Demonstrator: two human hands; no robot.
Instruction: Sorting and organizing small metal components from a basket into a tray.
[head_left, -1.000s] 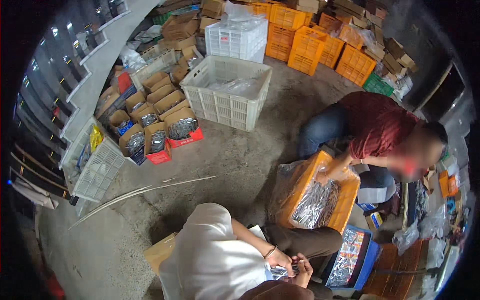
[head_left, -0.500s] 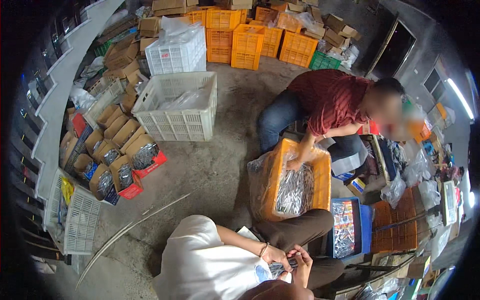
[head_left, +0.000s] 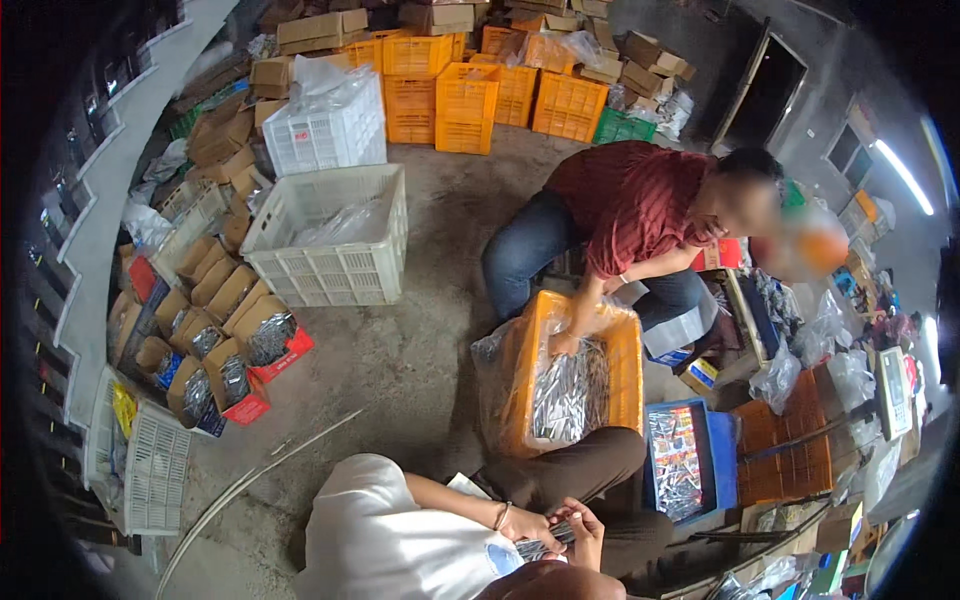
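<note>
Low in the view, above my lap, my left hand is closed on a bundle of thin metal rods. My right hand wraps round the same bundle from the other side, its fingers partly hidden. The exact kind of rods cannot be made out. Just beyond my knees stands an orange crate lined with clear plastic and filled with similar slim metal pieces. Another person's hand reaches into it from the far side. A blue bin to the right holds packed pieces with orange-red labels.
A person in a dark red shirt sits beyond the orange crate. At left stand open cartons of metal pieces and a large white crate. Stacked orange crates line the back. A thin strip lies on the floor.
The whole view has shifted, so the surroundings sit slightly further left and lower. My hands have turned a little, and more of the rod bundle shows between them.
</note>
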